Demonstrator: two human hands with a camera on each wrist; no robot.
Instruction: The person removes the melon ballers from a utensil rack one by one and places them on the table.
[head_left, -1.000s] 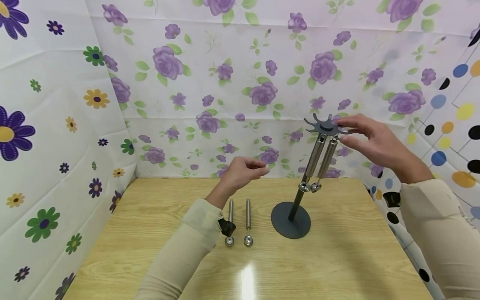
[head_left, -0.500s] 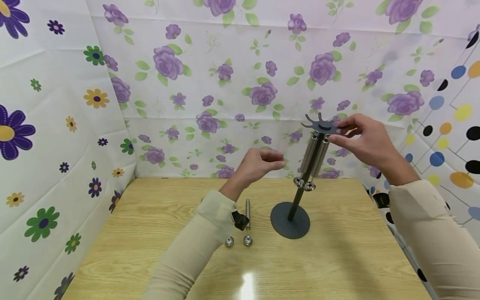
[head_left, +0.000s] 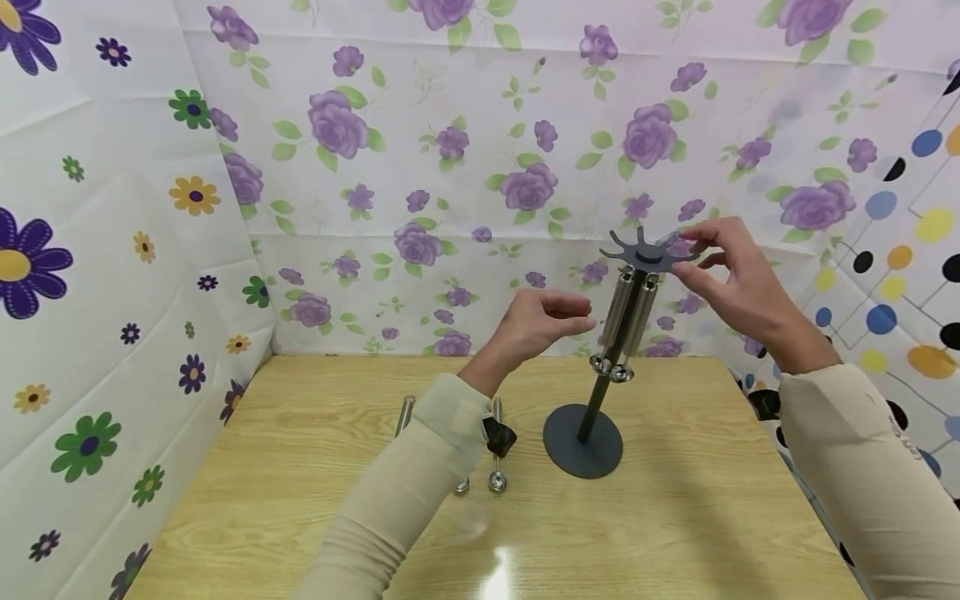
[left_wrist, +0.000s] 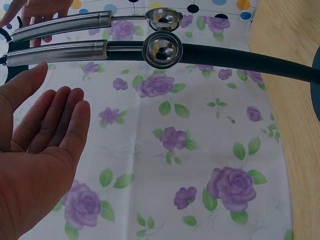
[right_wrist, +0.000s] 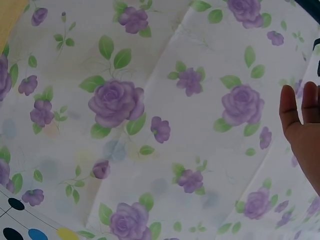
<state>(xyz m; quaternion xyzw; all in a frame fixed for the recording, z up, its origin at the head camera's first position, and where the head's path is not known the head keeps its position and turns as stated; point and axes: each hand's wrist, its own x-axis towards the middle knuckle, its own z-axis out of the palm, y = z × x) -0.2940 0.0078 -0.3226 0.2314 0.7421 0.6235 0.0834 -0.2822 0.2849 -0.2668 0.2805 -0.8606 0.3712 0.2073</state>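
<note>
A dark rack [head_left: 647,252] with curved hooks round its top holds two steel melon ballers [left_wrist: 162,49], hanging bowl down side by side. At its right edge is my right hand [head_left: 738,271], thumb tip against a hook and index finger arched above, with a gap between them. My left hand [head_left: 543,321] is raised left of the hanging melon ballers, fingers extended and nothing in them. The left wrist view shows its palm [left_wrist: 45,160] just below their handles. Only a few right-hand fingers [right_wrist: 290,107] show in the right wrist view.
The rack's round base [head_left: 583,454] stands on the wooden table [head_left: 660,517]. More melon ballers lie to its left: one bowl [head_left: 498,482], another bowl [head_left: 462,486] and a handle [head_left: 406,412] show around the left sleeve [head_left: 420,454]. Flowered cloth [head_left: 420,125] covers the back wall.
My left hand has moved right and up toward the rack. The rack's top has turned, carrying the hanging melon ballers left. My right fingers closed on its edge, then loosened.
</note>
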